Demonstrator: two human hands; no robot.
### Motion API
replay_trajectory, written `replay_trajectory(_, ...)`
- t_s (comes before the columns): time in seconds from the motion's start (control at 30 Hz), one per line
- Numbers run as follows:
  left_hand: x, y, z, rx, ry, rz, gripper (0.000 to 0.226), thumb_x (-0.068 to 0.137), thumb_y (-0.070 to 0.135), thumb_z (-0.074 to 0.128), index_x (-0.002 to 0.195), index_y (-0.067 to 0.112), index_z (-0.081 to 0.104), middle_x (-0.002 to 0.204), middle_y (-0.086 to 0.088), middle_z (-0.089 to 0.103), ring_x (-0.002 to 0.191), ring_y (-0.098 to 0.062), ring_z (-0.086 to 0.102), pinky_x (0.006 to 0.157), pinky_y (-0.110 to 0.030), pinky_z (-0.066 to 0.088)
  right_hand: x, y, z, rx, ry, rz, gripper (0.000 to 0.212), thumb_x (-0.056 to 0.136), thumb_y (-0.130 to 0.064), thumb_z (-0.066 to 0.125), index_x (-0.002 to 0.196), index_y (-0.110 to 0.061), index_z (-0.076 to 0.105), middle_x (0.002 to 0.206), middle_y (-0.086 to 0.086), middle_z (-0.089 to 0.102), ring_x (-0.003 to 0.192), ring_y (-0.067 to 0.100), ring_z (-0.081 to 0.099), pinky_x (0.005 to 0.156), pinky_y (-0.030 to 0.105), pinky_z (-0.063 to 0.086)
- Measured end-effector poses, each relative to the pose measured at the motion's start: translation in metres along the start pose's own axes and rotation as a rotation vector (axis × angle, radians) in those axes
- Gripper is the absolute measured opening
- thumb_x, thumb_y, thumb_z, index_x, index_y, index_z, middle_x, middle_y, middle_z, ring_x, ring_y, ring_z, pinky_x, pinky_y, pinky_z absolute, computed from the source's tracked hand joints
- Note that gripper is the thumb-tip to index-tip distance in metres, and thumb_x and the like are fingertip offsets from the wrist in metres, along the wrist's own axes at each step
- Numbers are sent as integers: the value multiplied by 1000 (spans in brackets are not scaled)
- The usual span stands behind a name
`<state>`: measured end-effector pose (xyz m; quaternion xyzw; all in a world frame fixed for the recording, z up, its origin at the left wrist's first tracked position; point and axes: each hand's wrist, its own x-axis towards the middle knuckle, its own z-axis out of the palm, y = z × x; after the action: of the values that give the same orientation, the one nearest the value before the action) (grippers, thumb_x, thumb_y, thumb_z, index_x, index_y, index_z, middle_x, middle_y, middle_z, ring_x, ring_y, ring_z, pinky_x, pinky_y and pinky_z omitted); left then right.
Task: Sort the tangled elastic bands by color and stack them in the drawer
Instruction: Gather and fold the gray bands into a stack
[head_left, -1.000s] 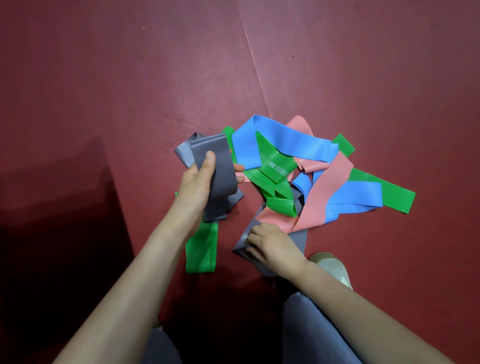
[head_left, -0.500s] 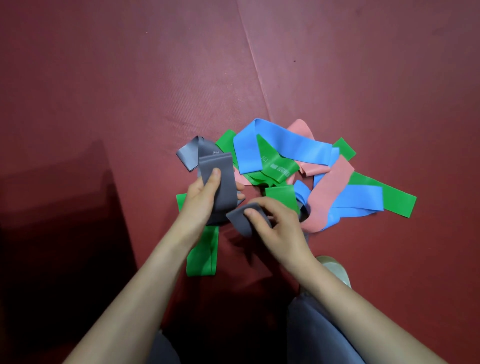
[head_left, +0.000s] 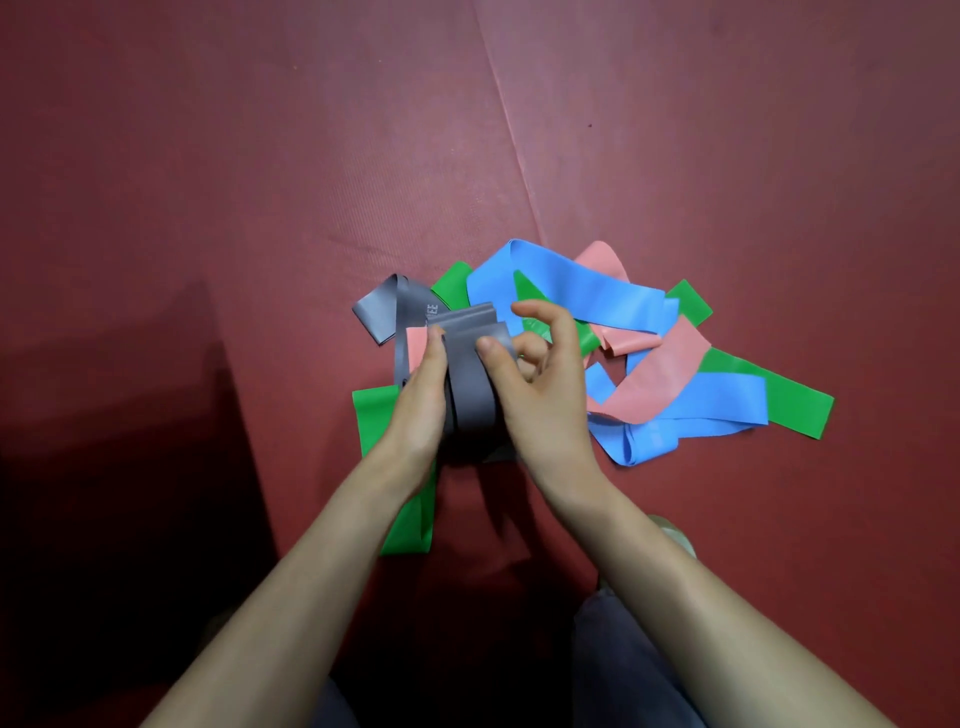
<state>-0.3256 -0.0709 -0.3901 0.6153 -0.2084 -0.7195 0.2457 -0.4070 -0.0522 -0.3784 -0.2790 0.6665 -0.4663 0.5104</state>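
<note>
Grey is the colour you are gathering, and the grey bands (head_left: 470, 387) now sit as one bundle between your two hands, held just above the red mat (head_left: 260, 182). A second ago your right hand (head_left: 543, 400) was down at the near edge of the pile (head_left: 649, 358), fingers on a loose grey band. Half a second ago it had lifted that band in a pinch. Now it has carried the band across onto the stack that your left hand (head_left: 418, 400) grips, thumb laid along the front. Your right thumb presses the newcomer flat against the bundle, the lower fingers curl behind it and the forefinger stands clear, so both hands are grasping the grey ones. The near edge of the pile has given up its grey, and what lies there now shows only a blue band (head_left: 571, 291), a pink band (head_left: 657, 371) and a green band (head_left: 784, 397). One grey loop (head_left: 382, 312) trails out past your left thumb. A pink strip (head_left: 417, 340) shows right beside that thumb, and you cannot tell whether it is caught in the bundle or lies underneath. Another green strip (head_left: 405, 519) lies on the mat under your left wrist. No drawer is in view, so the grey set looks nearly gathered but not yet stacked, with three colours left to untangle.
</note>
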Motion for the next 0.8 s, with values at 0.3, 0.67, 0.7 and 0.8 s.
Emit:
replay_trajectory(0.3, -10, 0, 8, 208, -219, 207, 24, 93, 11, 39, 89, 27, 57, 72, 23, 70, 75, 8, 63, 77, -8, 48, 6, 4, -9, -20, 56, 15, 28, 79, -17, 62, 85, -37, 43, 69, 11, 43, 64, 20, 43, 61, 32, 36)
replay_trajectory(0.67, -7, 15, -1, 94, -88, 217, 26, 97, 22, 33, 103, 16, 58, 94, 8, 68, 81, -2, 66, 82, -16, 52, 9, 8, -20, -139, -116, -12, 32, 84, -6, 58, 86, -31, 38, 63, -7, 47, 51, -4, 47, 62, 11, 39)
replay_trajectory(0.7, -6, 20, -1, 63, -87, 231, 29, 97, 24, 31, 102, 16, 59, 92, 9, 70, 83, -6, 67, 83, -20, 53, 8, 11, -22, -92, -141, 20, 31, 84, -3, 58, 85, -28, 39, 63, -5, 47, 52, -4, 46, 60, 9, 38)
replay_trajectory(0.8, -8, 37, -1, -39, -135, 274, 34, 98, 25, 25, 94, 17, 58, 80, 6, 73, 77, -10, 69, 70, -23, 56, 4, 29, -24, -160, -227, 81, 39, 72, -10, 64, 99, -26, 41, 81, 8, 50, 66, 6, 48, 63, 15, 41)
